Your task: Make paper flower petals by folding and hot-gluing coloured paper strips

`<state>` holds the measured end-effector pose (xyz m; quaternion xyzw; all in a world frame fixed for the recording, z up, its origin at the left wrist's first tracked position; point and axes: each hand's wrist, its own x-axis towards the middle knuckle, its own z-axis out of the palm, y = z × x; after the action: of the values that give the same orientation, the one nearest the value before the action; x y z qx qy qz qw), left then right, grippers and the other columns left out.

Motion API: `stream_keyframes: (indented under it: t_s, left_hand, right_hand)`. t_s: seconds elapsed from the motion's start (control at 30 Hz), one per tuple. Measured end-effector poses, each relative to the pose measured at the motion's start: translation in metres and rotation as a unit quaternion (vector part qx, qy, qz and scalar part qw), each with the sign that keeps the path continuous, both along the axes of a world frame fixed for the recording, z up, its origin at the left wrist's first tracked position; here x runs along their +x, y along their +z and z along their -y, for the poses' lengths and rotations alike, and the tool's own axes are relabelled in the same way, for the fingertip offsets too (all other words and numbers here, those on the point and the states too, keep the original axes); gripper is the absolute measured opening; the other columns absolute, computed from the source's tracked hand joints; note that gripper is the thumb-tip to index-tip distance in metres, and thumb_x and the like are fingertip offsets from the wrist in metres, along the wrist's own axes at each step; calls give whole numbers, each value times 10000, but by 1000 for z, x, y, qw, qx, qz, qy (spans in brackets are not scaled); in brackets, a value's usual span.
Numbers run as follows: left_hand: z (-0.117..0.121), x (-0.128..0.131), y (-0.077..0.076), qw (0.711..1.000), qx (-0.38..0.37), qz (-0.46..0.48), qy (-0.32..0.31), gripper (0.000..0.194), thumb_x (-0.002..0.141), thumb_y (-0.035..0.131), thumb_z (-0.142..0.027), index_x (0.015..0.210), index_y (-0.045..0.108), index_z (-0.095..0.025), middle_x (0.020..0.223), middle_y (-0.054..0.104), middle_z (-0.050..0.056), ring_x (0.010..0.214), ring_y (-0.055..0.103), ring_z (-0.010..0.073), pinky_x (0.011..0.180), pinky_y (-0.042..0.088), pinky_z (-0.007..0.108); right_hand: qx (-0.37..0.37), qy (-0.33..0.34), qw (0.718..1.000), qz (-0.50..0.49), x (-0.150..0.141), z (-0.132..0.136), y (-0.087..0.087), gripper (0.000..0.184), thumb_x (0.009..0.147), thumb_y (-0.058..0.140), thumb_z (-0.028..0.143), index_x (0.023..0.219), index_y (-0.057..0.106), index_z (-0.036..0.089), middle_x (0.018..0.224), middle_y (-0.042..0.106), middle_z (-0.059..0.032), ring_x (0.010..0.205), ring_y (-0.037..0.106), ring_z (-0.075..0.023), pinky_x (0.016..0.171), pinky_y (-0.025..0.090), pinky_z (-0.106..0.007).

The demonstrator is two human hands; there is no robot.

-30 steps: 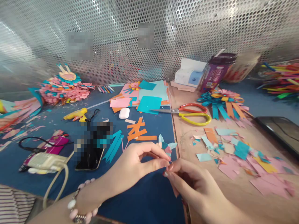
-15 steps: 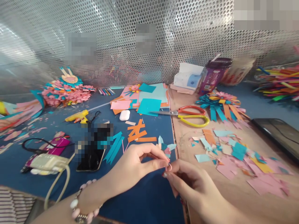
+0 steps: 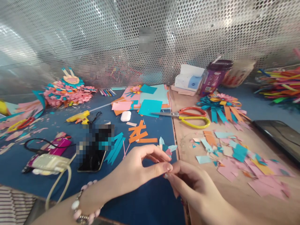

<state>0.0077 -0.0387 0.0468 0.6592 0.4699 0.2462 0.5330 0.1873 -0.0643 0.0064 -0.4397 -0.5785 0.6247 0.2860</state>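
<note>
My left hand [image 3: 150, 164] and my right hand [image 3: 194, 184] meet fingertip to fingertip over the gap between the blue and tan tabletops. Both pinch at a small curled pink paper strip, which the fingertips now hide almost wholly. Just behind the fingers lies a small light-blue and pink paper piece [image 3: 172, 147]. Orange paper strips [image 3: 139, 135] lie beyond my left hand, with teal notched strips [image 3: 114, 150] to their left. Scissors [image 3: 193, 118] with red and yellow handles rest farther back, their blades over a teal paper square [image 3: 150, 107].
Paper scraps [image 3: 239, 153] cover the tan board at right, near a ribbon-like paper flower [image 3: 217, 107] and a dark tablet-like device [image 3: 278, 142]. At left are a yellow glue gun [image 3: 79, 117], a phone [image 3: 92, 159] and a cabled charger [image 3: 50, 164]. A perforated metal wall [image 3: 112, 47] stands behind.
My left thumb has pressed in against the right fingertips, covering the pink curl that showed before. At far left, another pair of red and yellow scissors has come into sight.
</note>
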Motion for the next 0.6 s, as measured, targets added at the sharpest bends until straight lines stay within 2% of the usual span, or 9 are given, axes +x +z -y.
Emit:
stream_keyframes:
  t_s: [0.07, 0.23, 0.6]
  left_hand:
    - [1, 1, 1, 1000, 6, -8, -10, 224, 787, 656, -357, 920, 654, -177, 945, 675, 29, 932, 611, 174, 831, 463, 272]
    - [3, 3, -1, 999, 39, -16, -10, 131, 795, 640, -290, 846, 635, -170, 895, 666, 17, 898, 610, 157, 836, 458, 262]
    - [4, 5, -8, 994, 111, -20, 0, 59, 796, 629, -217, 837, 637, -177, 899, 681, 9, 893, 612, 148, 857, 458, 260]
  right_hand:
    - [6, 1, 1000, 1, 0, 0, -2, 328, 867, 498, 457, 689, 490, 182, 563, 470, 39, 514, 414, -81, 483, 320, -203]
    - [2, 4, 1000, -3, 0, 0, -4, 258, 854, 539, 379, 693, 478, 188, 557, 447, 51, 499, 396, -76, 463, 306, -197]
    - [13, -2, 1000, 9, -2, 0, 0, 271, 845, 536, 354, 650, 454, 186, 549, 418, 52, 492, 375, -76, 454, 283, -205]
